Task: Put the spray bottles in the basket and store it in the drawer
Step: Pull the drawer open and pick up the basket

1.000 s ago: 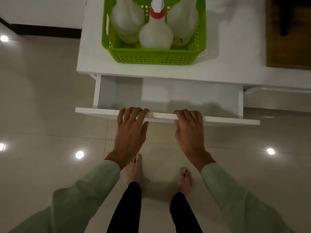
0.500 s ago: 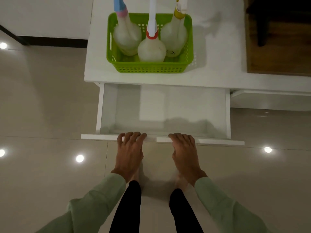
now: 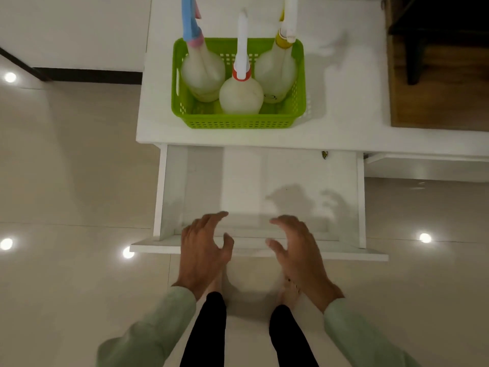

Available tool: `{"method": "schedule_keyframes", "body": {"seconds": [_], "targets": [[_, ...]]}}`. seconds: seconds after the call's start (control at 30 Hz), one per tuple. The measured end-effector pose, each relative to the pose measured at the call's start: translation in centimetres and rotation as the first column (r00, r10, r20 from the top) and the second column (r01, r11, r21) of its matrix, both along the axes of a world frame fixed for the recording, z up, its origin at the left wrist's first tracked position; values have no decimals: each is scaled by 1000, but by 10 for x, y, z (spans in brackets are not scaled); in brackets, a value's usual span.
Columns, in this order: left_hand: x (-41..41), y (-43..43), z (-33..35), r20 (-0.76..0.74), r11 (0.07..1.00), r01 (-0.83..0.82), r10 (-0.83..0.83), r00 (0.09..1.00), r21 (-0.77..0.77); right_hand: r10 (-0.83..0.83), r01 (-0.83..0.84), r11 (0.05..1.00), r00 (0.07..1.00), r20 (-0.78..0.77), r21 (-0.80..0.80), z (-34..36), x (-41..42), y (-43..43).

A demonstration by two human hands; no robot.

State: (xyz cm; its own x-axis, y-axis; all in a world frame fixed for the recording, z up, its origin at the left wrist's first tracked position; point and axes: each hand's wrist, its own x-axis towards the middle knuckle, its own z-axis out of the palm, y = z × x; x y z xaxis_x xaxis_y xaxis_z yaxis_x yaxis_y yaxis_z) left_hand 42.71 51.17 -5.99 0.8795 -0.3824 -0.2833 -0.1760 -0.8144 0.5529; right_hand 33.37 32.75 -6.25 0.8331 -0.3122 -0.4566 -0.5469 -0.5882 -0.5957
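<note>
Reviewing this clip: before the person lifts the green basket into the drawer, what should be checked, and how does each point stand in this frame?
1. All three spray bottles in the green basket: ok, standing upright.
2. Drawer pulled out: ok, wide open below the countertop.
3. Drawer floor free: mostly ok; one small dark item lies at the back right, what it is cannot be told.
4. Left hand free: ok, open, holding nothing, above the drawer front.
5. Right hand free: ok, open, holding nothing.
6. Bottles low enough to clear once the drawer shuts: cannot tell.
</note>
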Motion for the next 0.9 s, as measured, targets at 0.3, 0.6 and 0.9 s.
{"method": "schedule_keyframes", "body": {"seconds": [0.3,0.6,0.9], "targets": [[148,-44,53,-36,655,-552,627,778,-516,-572,552,814,709,413,178,68,142,-81],[225,-62,38,-221,780,-576,534,816,-245,-555,529,802,831,21,276,50,225,-117],[225,-55,41,-277,760,-588,523,806,-276,-529,509,828,848,29,236,49,219,-112]]}}
